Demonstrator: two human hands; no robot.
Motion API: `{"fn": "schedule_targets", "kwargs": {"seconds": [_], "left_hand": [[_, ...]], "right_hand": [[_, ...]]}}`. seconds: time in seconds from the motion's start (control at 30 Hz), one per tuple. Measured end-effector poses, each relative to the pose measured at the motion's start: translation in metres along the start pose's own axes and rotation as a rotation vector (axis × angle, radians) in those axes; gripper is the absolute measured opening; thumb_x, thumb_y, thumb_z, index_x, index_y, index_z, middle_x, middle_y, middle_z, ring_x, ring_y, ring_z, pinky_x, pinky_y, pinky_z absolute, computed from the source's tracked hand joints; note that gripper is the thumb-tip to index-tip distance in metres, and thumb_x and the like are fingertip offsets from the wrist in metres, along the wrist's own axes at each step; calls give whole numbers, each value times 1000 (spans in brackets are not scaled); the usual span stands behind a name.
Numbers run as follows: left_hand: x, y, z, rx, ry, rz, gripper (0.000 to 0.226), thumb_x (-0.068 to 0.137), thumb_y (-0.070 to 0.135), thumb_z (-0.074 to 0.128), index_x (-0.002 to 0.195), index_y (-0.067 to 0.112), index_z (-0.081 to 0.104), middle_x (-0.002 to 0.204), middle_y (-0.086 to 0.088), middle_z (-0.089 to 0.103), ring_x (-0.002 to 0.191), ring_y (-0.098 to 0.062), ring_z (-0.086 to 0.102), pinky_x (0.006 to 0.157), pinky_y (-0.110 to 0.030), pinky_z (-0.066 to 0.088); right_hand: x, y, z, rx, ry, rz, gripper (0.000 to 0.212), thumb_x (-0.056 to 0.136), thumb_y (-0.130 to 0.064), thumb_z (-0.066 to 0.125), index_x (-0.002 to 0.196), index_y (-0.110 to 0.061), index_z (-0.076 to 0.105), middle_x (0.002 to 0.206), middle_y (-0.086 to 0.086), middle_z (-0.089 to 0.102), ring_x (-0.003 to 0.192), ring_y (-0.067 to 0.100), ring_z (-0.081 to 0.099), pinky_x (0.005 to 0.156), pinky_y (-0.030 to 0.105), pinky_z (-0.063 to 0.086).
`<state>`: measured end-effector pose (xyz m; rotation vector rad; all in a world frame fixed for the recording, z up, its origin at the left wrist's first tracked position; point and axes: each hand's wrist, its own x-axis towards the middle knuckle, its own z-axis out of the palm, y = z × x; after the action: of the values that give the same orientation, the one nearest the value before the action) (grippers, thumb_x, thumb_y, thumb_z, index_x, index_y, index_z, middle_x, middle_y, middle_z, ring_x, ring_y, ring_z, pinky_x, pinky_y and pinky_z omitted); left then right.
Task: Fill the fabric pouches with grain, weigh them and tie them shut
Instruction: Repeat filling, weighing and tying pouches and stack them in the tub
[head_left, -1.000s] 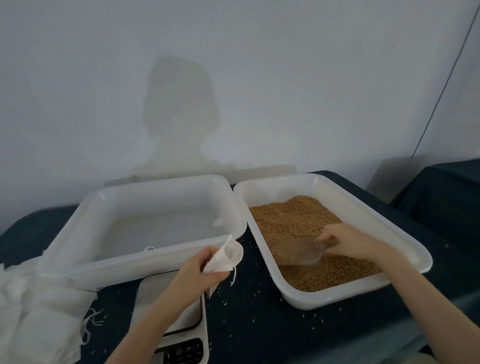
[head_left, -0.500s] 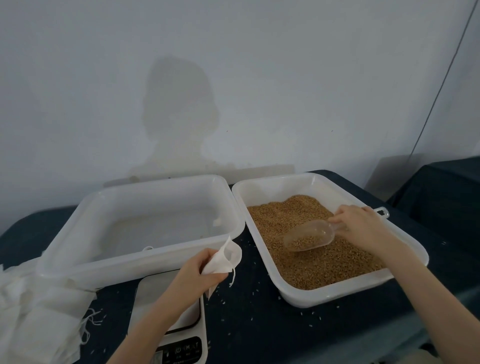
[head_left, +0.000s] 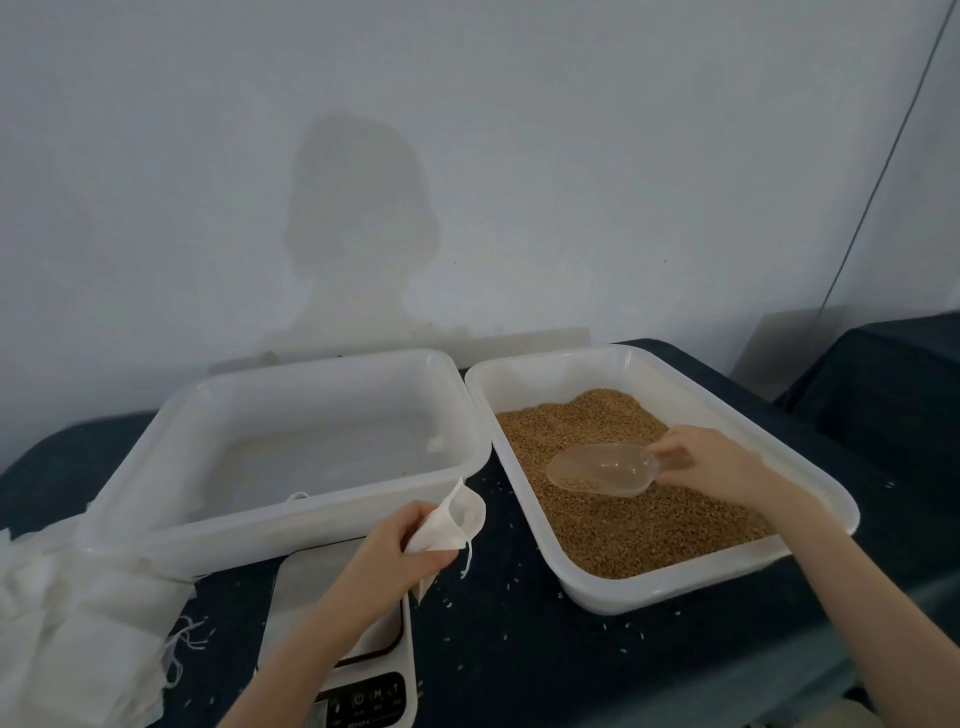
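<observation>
My left hand (head_left: 400, 553) grips a small white fabric pouch (head_left: 451, 525) with its mouth held open towards the right, just above the front of the scale (head_left: 340, 649). My right hand (head_left: 711, 465) holds the handle of a clear plastic scoop (head_left: 600, 470) over the brown grain (head_left: 623, 525) in the right white tray (head_left: 810, 499). A little grain lies in the scoop's bowl. The scoop's mouth points left, towards the pouch, about a hand's width away from it.
A second white tray (head_left: 291, 525), holding no grain, stands at the left behind the scale. A heap of white pouches (head_left: 67, 634) with loose strings lies at the front left. Spilled grains dot the dark tablecloth (head_left: 519, 649). A wall rises close behind.
My right hand dug the scoop into the grain, lifted it, and now carries it left and lower towards the pouch. My left hand and the pouch have barely moved.
</observation>
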<state>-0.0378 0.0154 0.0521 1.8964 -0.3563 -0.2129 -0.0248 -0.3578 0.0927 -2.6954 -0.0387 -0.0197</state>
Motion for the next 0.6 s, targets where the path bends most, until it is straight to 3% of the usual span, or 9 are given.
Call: {"fn": "schedule_targets", "kwargs": {"seconds": [0.13,0.33,0.43,0.6], "left_hand": [[0,-3,-2,11,-4,6,19,82,9,69,96,19,62,75,17,65,68,5,59,60,-11,45],[1,-7,-1,8,-17,11,21,82,7,69,96,21,62,76,15,66,69,4,60,59,-9,44],[2,-7,1,11,-22,5,22,82,9,70,97,23,61,77,17,66,70,5,61,59,-9,44],[1,-6,3,13,-19,10,20,82,13,70,95,25,62,75,17,65,67,5,59,56,-11,44]], "right_hand": [[-4,-1,-1,120,-2,-34,25,81,-23,74,91,-44,65,102,-13,62,94,0,60,86,24,50],[-1,-1,-8,-383,-26,49,13,84,-37,68,94,-29,70,91,-9,65,86,5,60,85,20,37],[3,-4,1,-549,10,-25,7,88,-37,64,90,-30,66,90,-13,58,85,2,55,86,21,33],[7,-3,13,-482,-20,-111,4,86,-37,66,88,-34,69,88,-16,54,81,-3,49,94,28,39]]}}
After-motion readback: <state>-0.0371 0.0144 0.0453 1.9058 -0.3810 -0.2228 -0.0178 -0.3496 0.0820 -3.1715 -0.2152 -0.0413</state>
